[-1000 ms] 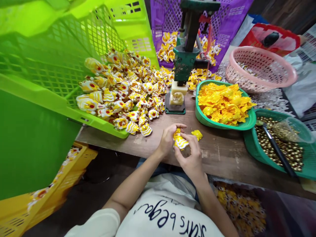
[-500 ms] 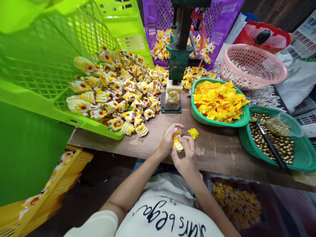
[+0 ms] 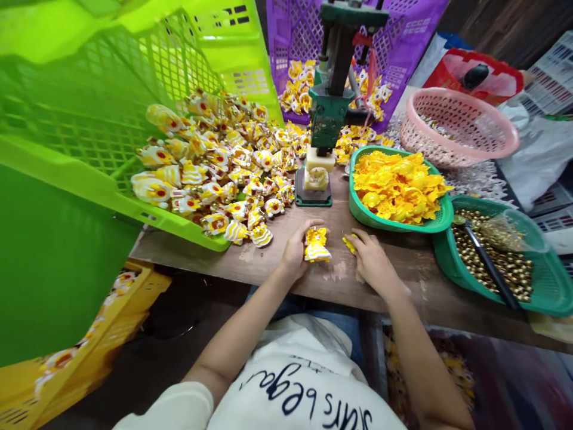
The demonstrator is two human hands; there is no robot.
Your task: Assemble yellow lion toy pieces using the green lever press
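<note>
My left hand [image 3: 295,249] is closed around the side of a yellow-and-white striped plastic figure piece [image 3: 317,245], held just over the wooden table. To the right, my right hand [image 3: 372,260] has its fingers on a small plain yellow plastic piece [image 3: 350,243] at the table surface; the fingers partly cover it. Beyond both hands stands a green hand press [image 3: 331,113] with a cream block [image 3: 316,178] on its base. A green basket [image 3: 403,226] heaped with plain yellow pieces [image 3: 396,185] sits behind my right hand.
On the left, a tipped lime-green crate [image 3: 89,185] spills striped yellow-and-white figures [image 3: 210,173] onto the table. A purple crate [image 3: 416,36] stands behind the press. At right are a pink basket [image 3: 461,149] and a green tray [image 3: 553,286] of gold beads [image 3: 478,251] with a black-handled scoop [image 3: 492,266].
My hands have parted. The left keeps the striped piece, while the right has let go of it, moved right and taken hold of the plain yellow piece on the table.
</note>
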